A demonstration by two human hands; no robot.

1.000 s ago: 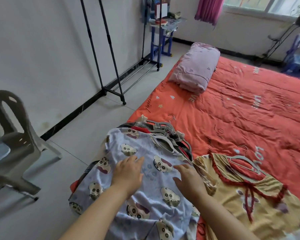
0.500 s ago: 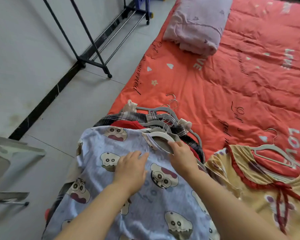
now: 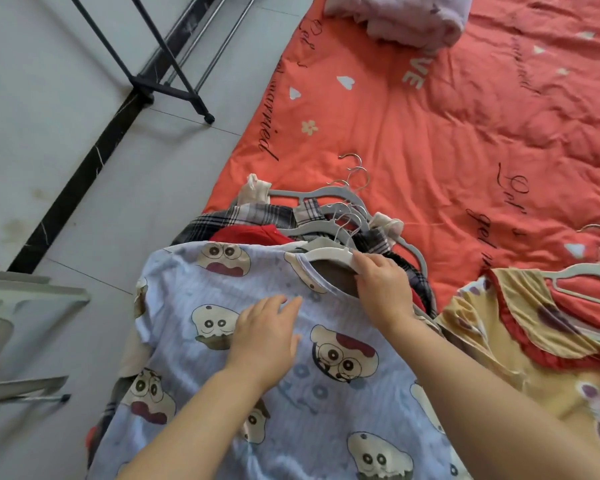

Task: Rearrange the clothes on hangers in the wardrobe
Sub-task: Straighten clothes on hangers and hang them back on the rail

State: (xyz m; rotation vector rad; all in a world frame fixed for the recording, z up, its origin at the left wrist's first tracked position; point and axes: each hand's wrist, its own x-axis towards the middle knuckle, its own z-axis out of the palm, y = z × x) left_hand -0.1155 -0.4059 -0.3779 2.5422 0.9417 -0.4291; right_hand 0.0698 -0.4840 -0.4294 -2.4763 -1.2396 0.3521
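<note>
Both bare forearms are stretched forward from the lower edge of the view. The left forearm (image 3: pixel 194 420) is seen rising from bottom centre and the right forearm (image 3: pixel 482 386) from the lower right corner. The left hand (image 3: pixel 265 336) is laid palm down with its fingers straight and close together, and is rested flat on the blue printed shirt (image 3: pixel 194 292). The right hand (image 3: pixel 383 289) is placed further forward, its back turned up. Its fingers are curled down over the white hanger (image 3: pixel 326 255), which is gripped at the shirt's neckline. The two hands are seen apart, not touching.
</note>
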